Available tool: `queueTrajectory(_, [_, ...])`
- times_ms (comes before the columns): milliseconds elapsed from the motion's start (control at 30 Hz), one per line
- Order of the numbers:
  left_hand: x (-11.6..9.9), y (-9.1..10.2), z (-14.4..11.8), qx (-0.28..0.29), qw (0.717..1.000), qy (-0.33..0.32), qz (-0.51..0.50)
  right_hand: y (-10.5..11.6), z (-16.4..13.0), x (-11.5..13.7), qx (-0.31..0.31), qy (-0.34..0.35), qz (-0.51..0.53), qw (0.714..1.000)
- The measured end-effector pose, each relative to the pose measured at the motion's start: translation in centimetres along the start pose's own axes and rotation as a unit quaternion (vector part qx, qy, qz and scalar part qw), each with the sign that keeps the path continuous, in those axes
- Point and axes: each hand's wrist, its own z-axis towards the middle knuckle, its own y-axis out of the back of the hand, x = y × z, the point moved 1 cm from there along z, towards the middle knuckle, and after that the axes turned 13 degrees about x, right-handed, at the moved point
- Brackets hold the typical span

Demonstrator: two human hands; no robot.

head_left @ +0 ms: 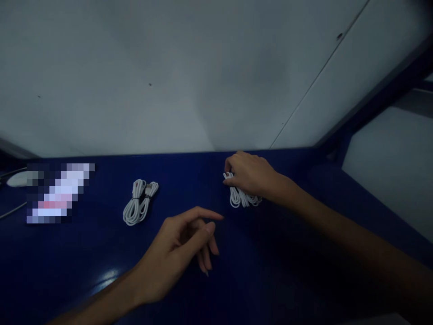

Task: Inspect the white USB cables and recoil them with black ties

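My right hand [252,171] curls over a group of coiled white cables [239,197] at the right of the blue table, thumb and fingers closed round the end of one. The palm hides part of that group. My left hand [189,241] hovers over the table in the middle, fingers loosely bent and apart, with nothing in it. Left of it lie two more coiled white cables [135,205], side by side and touching, each bound with a dark tie.
A pixelated bright object [62,194] lies at the left of the blue table [189,180]. Beyond it are a white rounded item [22,178] and a thin cable [13,210]. A pale wall [169,90] rises along the back edge, and a blue frame [341,140] stands at the right.
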Motion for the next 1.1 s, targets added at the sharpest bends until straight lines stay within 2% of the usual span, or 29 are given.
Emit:
queueTrajectory(167, [-0.2, 0.0, -0.1, -0.008, 0.999, 0.004, 0.031, -0.4, -0.3, -0.1, -0.026, 0.008, 0.015, 1.000])
queueTrajectory(400, [-0.3, -0.3, -0.5, -0.007, 0.995, -0.004, 0.099, -1.1, -2.1, 0.7, -0.107, 0.061, 0.053, 0.991])
queueTrajectory(467, [-0.3, -0.2, -0.7, -0.010, 0.987, -0.014, 0.160, -1.4, -3.1, 1.3, -0.119, 0.087, 0.066, 0.987])
queueTrajectory(500, [-0.3, -0.1, -0.9, -0.023, 0.974, -0.024, 0.226, -1.6, -3.7, 1.6, -0.123, 0.100, 0.072, 0.985])
queueTrajectory(533, [-0.4, 0.1, -1.0, -0.047, 0.949, -0.035, 0.311, -1.7, -4.2, 1.9, -0.126, 0.111, 0.078, 0.983])
queueTrajectory(567, [-0.4, 0.4, -1.1, -0.080, 0.911, -0.046, 0.401, -2.0, -4.7, 2.1, -0.130, 0.121, 0.084, 0.981])
queueTrajectory(633, [-0.7, 1.1, -1.4, -0.161, 0.819, -0.057, 0.548, -2.6, -5.6, 2.5, -0.136, 0.140, 0.094, 0.976])
queueTrajectory(733, [-1.8, 2.4, -1.6, -0.266, 0.734, -0.023, 0.624, -3.7, -6.7, 2.9, -0.141, 0.171, 0.119, 0.968])
queueTrajectory(833, [-3.6, 3.7, -1.7, -0.351, 0.652, 0.050, 0.671, -4.7, -7.4, 3.0, -0.141, 0.210, 0.147, 0.956])
queueTrajectory(867, [-4.1, 4.1, -1.8, -0.369, 0.588, 0.119, 0.710, -5.0, -7.4, 3.1, -0.142, 0.222, 0.156, 0.952])
queueTrajectory(900, [-4.6, 4.6, -1.8, -0.376, 0.566, 0.144, 0.719, -5.3, -7.5, 3.1, -0.144, 0.234, 0.165, 0.947])
queueTrajectory(967, [-5.2, 5.5, -1.7, -0.378, 0.546, 0.189, 0.724, -5.8, -7.3, 3.2, -0.150, 0.258, 0.180, 0.937])
queueTrajectory(1100, [-5.0, 7.0, -1.6, -0.350, 0.552, 0.251, 0.715, -7.1, -6.4, 3.2, -0.159, 0.298, 0.207, 0.918])
